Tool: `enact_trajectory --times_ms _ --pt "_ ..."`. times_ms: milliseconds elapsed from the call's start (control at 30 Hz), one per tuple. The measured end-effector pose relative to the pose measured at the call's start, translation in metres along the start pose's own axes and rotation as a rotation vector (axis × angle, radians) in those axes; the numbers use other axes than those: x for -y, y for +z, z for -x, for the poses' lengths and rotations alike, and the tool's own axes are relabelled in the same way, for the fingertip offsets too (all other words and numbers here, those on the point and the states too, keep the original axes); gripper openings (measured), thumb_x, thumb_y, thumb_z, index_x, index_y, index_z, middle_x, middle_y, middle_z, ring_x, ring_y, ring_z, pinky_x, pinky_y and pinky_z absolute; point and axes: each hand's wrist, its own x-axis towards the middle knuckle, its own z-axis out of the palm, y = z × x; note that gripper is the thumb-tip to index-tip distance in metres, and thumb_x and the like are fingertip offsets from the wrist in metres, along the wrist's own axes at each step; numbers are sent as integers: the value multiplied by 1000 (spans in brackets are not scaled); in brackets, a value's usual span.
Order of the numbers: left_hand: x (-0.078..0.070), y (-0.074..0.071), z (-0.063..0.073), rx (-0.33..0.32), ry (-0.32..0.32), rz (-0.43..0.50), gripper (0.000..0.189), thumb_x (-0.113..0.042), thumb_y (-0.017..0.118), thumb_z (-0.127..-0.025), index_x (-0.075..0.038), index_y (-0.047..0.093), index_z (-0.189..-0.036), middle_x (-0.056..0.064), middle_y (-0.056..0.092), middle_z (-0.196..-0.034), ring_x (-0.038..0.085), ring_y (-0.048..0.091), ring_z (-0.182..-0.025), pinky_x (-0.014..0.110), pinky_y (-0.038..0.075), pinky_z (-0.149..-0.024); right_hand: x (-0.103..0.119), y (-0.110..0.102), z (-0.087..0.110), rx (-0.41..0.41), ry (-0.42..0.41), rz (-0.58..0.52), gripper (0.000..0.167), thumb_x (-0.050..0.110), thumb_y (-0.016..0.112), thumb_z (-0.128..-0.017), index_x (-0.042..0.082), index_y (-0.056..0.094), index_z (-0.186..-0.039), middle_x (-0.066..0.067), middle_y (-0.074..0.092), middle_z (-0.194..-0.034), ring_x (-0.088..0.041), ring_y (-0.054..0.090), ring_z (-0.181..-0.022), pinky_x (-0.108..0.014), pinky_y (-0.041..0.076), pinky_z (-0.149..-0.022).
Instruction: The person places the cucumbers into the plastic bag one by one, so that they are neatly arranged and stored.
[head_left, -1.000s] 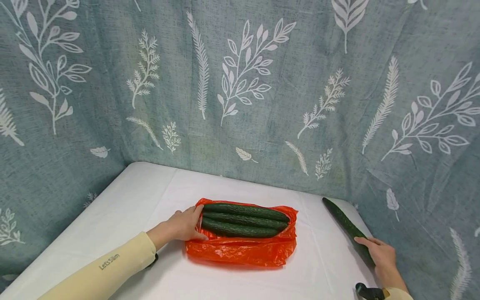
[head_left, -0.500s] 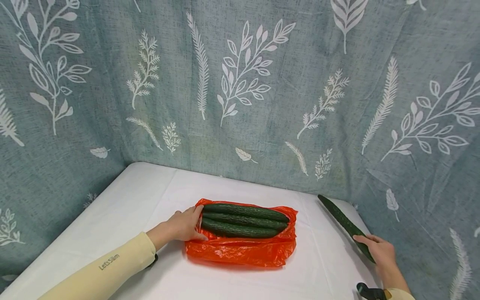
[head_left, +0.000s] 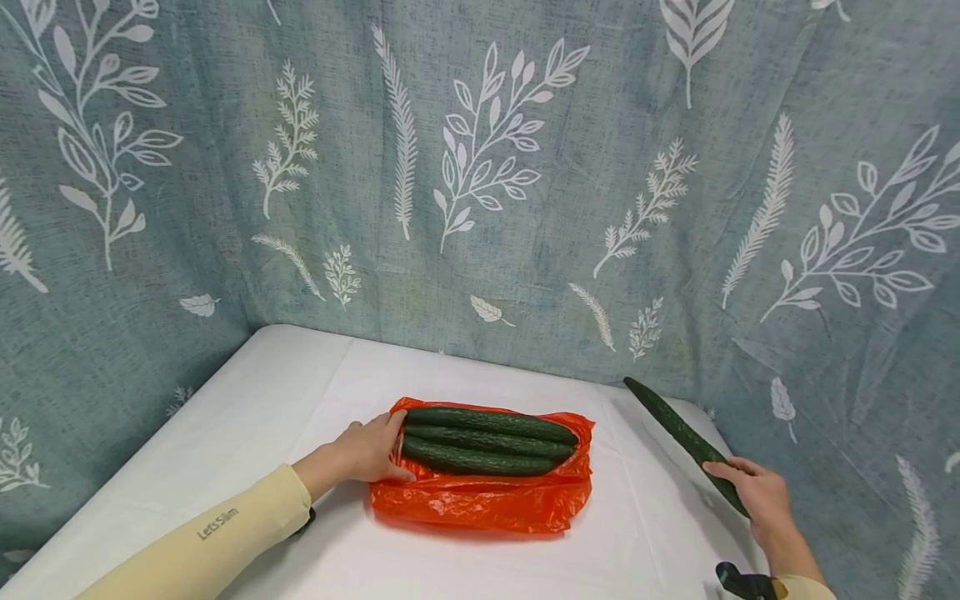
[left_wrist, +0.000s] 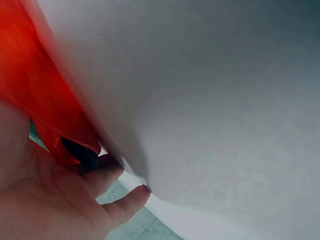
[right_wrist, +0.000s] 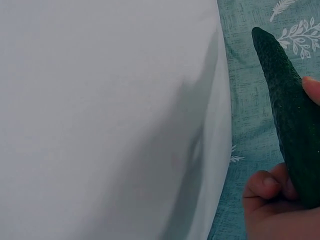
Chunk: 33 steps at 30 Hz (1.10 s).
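Note:
Three dark green cucumbers (head_left: 487,442) lie side by side in an opened red plastic bag (head_left: 480,507) near the middle of the table. At the bag's left end, my left hand (head_left: 366,452) holds the edge, thumb in front and fingers behind; the left wrist view has the red bag (left_wrist: 45,90) against the palm. My right hand (head_left: 763,500) grips another cucumber (head_left: 678,433) by its near end at the table's right side. This cucumber slants up and away to the left, raised off the table. In the right wrist view, curled fingers (right_wrist: 265,185) wrap the cucumber (right_wrist: 287,105).
A white cloth covers the table (head_left: 300,383). Blue-green leaf-patterned curtain (head_left: 525,292) hangs close behind it and along both sides. The table's right edge runs just beneath my right hand.
My right hand has lifted its cucumber off the table, and the far tip has swung up and to the left. My left hand and the bag have stayed put.

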Motion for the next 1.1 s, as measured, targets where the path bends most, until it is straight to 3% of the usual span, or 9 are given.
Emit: enact_trajectory --times_ms 200,533,767,1100 --pt "0 1 -1 -2 2 4 115 -64 80 -75 -1 28 -155 22 49 -147 37 52 -132 60 42 -104 12 -1 5 12 -40 11 105 56 78 -82 0 29 -156 -24 11 -166 -50 13 -150 -66 23 -115" --pt "-1 3 2 6 -15 40 115 -63 80 -74 -1 27 -155 22 47 -149 37 50 -135 61 38 -108 25 -6 13 115 -124 56 104 57 73 -86 0 24 -158 -24 3 -167 -50 11 -151 -65 24 -116" --pt "0 4 1 -7 -4 19 115 -64 80 -74 -1 28 -155 22 48 -148 37 51 -134 61 39 -106 35 0 19 90 -163 54 97 51 76 -87 -2 32 -155 -26 11 -166 -49 15 -151 -65 24 -116" --pt "-1 1 2 -14 1 14 114 -63 81 -74 0 29 -154 22 49 -146 37 52 -132 60 41 -105 45 2 29 130 -200 68 97 49 76 -87 -3 31 -155 -26 9 -166 -49 14 -151 -64 23 -117"
